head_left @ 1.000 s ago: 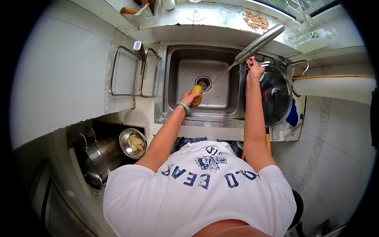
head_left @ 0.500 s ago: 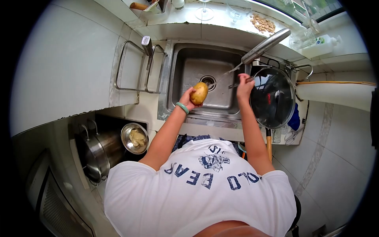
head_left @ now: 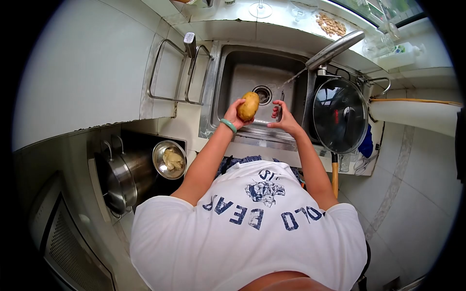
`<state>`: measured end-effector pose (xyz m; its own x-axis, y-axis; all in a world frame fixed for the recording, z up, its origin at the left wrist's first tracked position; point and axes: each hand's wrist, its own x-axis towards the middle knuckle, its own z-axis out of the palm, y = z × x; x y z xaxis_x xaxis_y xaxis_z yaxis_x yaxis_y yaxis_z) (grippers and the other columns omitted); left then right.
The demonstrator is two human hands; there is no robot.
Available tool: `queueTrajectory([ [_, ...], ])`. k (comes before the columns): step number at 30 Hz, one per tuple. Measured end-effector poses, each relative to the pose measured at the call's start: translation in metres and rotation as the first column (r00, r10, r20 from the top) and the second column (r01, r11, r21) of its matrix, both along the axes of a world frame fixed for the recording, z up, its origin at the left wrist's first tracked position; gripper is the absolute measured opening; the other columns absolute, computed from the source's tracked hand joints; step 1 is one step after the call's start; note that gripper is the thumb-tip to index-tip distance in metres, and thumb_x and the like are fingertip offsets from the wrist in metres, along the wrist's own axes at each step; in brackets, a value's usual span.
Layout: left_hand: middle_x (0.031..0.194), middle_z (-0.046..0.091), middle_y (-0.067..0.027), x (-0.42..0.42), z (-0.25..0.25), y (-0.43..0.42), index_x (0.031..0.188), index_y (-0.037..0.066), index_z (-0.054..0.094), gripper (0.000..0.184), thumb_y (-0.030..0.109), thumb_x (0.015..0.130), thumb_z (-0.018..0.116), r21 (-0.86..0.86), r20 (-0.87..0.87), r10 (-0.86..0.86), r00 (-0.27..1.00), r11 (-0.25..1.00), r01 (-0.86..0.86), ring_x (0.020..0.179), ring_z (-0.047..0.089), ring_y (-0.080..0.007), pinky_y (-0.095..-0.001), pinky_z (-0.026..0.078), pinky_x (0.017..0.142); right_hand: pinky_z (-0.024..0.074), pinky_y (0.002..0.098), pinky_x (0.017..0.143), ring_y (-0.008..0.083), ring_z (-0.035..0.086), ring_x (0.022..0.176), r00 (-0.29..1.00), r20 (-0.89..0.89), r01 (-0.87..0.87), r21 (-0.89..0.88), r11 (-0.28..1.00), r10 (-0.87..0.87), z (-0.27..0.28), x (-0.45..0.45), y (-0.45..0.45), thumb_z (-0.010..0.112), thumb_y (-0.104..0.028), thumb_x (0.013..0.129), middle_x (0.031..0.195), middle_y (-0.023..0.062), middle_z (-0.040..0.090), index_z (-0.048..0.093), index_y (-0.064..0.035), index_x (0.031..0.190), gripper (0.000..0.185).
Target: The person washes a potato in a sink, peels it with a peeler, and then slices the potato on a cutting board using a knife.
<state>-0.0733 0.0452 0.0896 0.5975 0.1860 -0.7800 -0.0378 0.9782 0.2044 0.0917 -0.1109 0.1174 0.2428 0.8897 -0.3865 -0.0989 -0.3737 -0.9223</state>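
Note:
My left hand [head_left: 234,114], with a green bangle [head_left: 228,125] at its wrist, is closed around a yellow-brown potato [head_left: 248,106] over the near part of the sink. To the right of the potato, apart from it, my right hand [head_left: 287,120] grips a slim metal peeler [head_left: 279,113], its narrow end pointing away from me. The fingers partly cover the peeler's handle. Both hands are above the steel sink [head_left: 233,63], and a thin stream of water runs from the faucet [head_left: 335,50] beyond them.
A glass-lidded pan [head_left: 340,116] stands right of the sink. To the left are a metal rack [head_left: 167,97], a steel bowl [head_left: 158,158] holding pale pieces and a large pot [head_left: 121,179]. Glassware and nuts [head_left: 331,24] lie on the windowsill.
My right hand has come down and left from near the faucet with the peeler, closer to the potato. The peeler has turned to point away from me. The camera view has shifted slightly.

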Motion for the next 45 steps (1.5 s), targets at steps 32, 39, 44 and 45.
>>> queueTrajectory([
  [32, 0.092, 0.056, -0.0204, 0.015, 0.002, -0.019, 0.114, -0.003, 0.051, 0.057, 0.048, 0.09, 0.041, -0.215, 0.171, 0.009, 0.985, 0.976, 0.029, 0.071, 0.058, -0.0228, -0.0253, 0.054, 0.057, 0.0462, 0.0487, 0.065, 0.0405, 0.06, 0.073, 0.62, 0.784, 0.27, -0.223, 0.937, 0.008, -0.039, 0.0, 0.019, 0.047, -0.029, 0.092, 0.074, 0.0211, 0.062, 0.06, -0.0043, 0.08, 0.031],
  [39, 0.088, 0.058, -0.0166, 0.022, 0.007, -0.015, 0.111, -0.001, 0.053, 0.055, 0.048, 0.091, 0.039, -0.156, 0.048, -0.006, 0.999, 0.988, 0.014, 0.073, 0.058, -0.0215, -0.0246, 0.054, 0.057, 0.0454, 0.0487, 0.061, 0.0407, 0.059, 0.068, 0.638, 0.75, 0.222, 0.041, 0.974, -0.177, 0.01, -0.031, 0.008, 0.049, -0.027, 0.092, 0.072, 0.0207, 0.061, 0.059, -0.0041, 0.082, 0.027],
  [44, 0.088, 0.058, -0.0165, 0.029, 0.005, -0.017, 0.109, 0.0, 0.054, 0.054, 0.048, 0.091, 0.039, -0.161, 0.025, 0.039, 0.999, 0.986, -0.035, 0.072, 0.058, -0.0224, -0.0263, 0.054, 0.057, 0.0437, 0.0488, 0.055, 0.0406, 0.058, 0.062, 0.594, 0.8, 0.116, 0.026, 0.993, -0.09, 0.025, -0.044, 0.004, 0.051, -0.026, 0.091, 0.068, 0.0192, 0.06, 0.053, -0.0052, 0.084, 0.022],
  [45, 0.088, 0.058, -0.0165, 0.029, 0.004, -0.016, 0.109, 0.0, 0.054, 0.054, 0.048, 0.091, 0.039, -0.161, 0.024, 0.039, 0.999, 0.986, -0.035, 0.072, 0.058, -0.0224, -0.0263, 0.054, 0.057, 0.0437, 0.0486, 0.054, 0.0403, 0.058, 0.062, 0.584, 0.802, 0.098, 0.081, 0.992, -0.124, 0.022, -0.043, 0.001, 0.051, -0.026, 0.091, 0.068, 0.0189, 0.061, 0.052, -0.0052, 0.084, 0.022],
])
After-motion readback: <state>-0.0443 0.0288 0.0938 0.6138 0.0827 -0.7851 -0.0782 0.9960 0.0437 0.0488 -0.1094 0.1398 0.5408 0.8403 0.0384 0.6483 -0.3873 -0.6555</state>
